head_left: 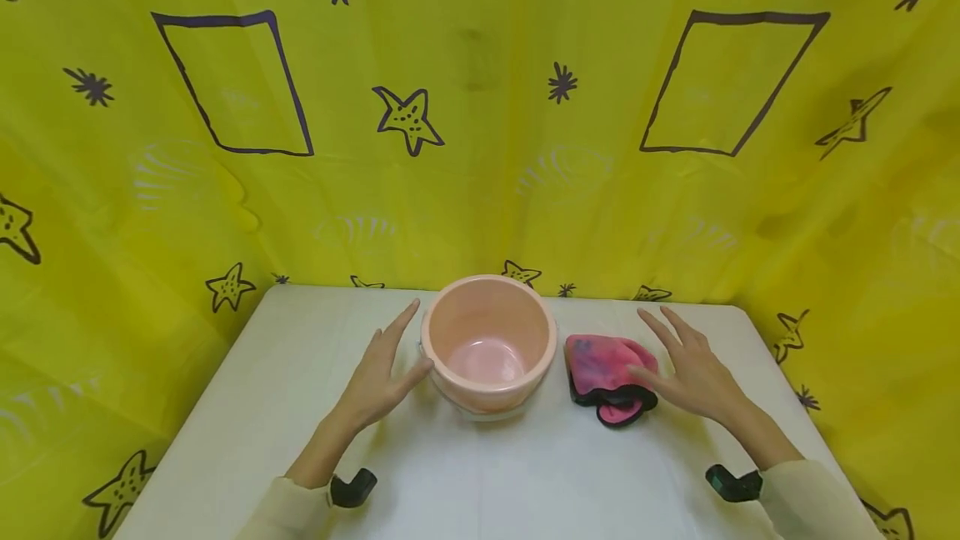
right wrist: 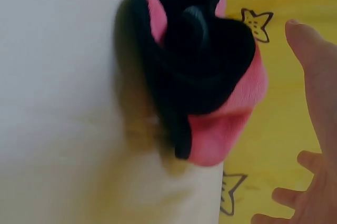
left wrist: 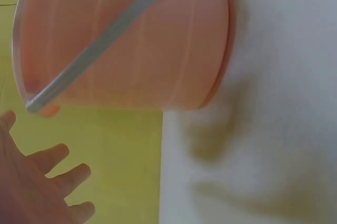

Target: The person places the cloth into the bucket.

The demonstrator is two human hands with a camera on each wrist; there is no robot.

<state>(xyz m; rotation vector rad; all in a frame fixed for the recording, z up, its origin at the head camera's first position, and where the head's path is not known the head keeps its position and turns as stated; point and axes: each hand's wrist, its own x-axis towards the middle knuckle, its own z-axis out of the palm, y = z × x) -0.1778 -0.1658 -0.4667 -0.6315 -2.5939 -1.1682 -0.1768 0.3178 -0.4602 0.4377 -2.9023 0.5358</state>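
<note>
A pink plastic bucket (head_left: 487, 390) stands upright on the white table, its inside bare down to the bottom. In the left wrist view its grey handle (left wrist: 100, 45) hangs slantwise across the side. My left hand (head_left: 382, 377) is beside the bucket's left, fingers spread and thumb near the rim. Right of the bucket lies a folded pink cloth item (head_left: 603, 361) with black edging. The right wrist view shows its black inner side (right wrist: 205, 71). Over its right edge my right hand (head_left: 693, 373) hovers with fingers spread, holding nothing.
The white table (head_left: 480, 490) runs back to a yellow curtain (head_left: 480, 190) printed with stars and shells, which also hangs along both sides. A dark wrist device (head_left: 352, 488) sits at the left cuff, another device (head_left: 733, 483) at the right.
</note>
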